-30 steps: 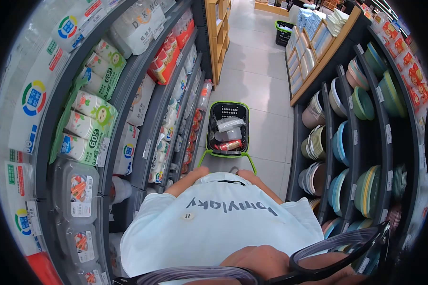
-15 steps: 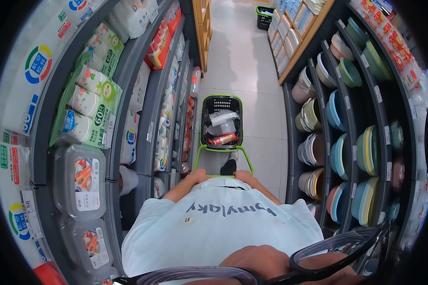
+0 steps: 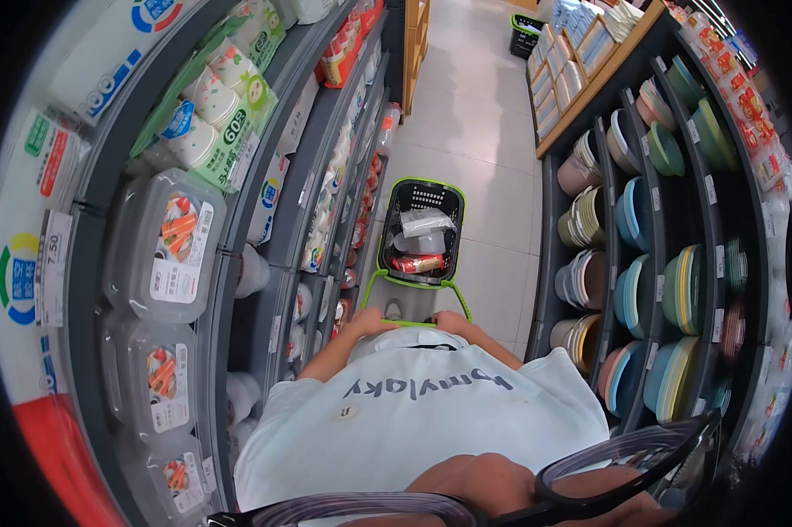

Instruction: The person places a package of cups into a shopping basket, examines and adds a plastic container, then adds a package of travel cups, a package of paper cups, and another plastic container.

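Both hands rest on the green tubular handle [image 3: 414, 323] of a black plastic shopping basket with a green rim [image 3: 421, 235], which stands on the pale tiled floor [image 3: 484, 158] of a shop aisle, straight ahead of the person. The left hand [image 3: 367, 323] is curled around the left end of the handle bar, its grip closed on it. The right hand [image 3: 451, 322] is curled around the right end in the same way, also closed on the bar. The two hands are near each other with a short bare stretch of handle between them.

Inside the basket lie a clear plastic bag [image 3: 424, 221] towards the far end, a clear plastic tub [image 3: 421, 243] in the middle, and a red packet [image 3: 420, 263] at the near end, just beside the tub.

The basket sits between two shelf units, closer to the left one. The grey shelving on the left [image 3: 273, 228] carries clear lidded plastic containers [image 3: 163, 250] and packs of white paper cups in green wrap [image 3: 216, 119]. The dark shelving on the right [image 3: 651, 255] holds stacks of coloured bowls and plates [image 3: 681, 285] standing on edge, in blue, green and beige. A second black basket [image 3: 526, 33] stands far up the aisle, well apart from the first.
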